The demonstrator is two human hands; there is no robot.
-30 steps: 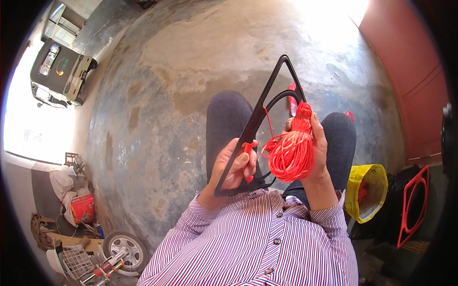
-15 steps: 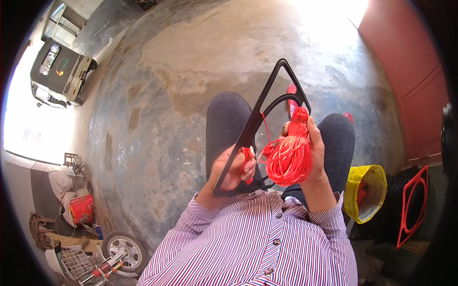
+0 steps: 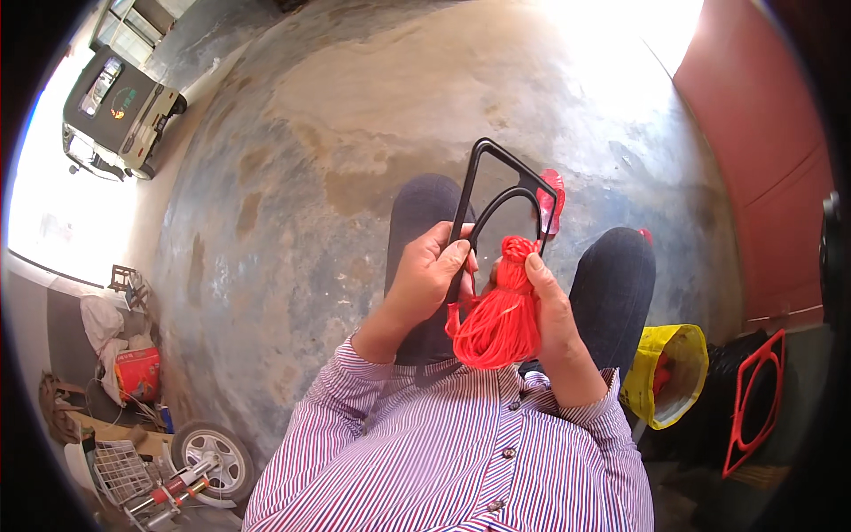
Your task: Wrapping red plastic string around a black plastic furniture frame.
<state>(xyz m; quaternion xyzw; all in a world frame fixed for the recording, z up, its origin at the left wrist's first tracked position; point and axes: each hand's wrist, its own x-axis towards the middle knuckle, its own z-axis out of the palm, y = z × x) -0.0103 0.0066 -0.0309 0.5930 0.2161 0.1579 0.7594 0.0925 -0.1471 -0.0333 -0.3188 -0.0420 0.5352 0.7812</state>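
A black frame [image 3: 511,156] with straight outer bars and a curved inner bar stands tilted in front of my lap. My left hand [image 3: 427,270] is closed around its left bar, fingers partly hidden behind it. My right hand [image 3: 557,310] grips a thick bundle of red cord [image 3: 499,330], its thumb on the tied upper part beside the frame's right bar. The loops of cord hang down toward my shirt. Red wrapping [image 3: 453,317] shows low on the left bar, and a length of cord seems to run between it and the bundle.
At my right stand a yellow bag [image 3: 640,377] with red things inside and a red frame [image 3: 755,403] of similar shape. A wheel [image 3: 213,461], a red box [image 3: 137,375] and a wire basket [image 3: 122,470] lie at left. A vehicle [image 3: 115,111] is beyond the opening.
My left hand has moved up along the frame's bar. The frame has turned and come lower, and the red bundle has shifted left and down with my right hand.
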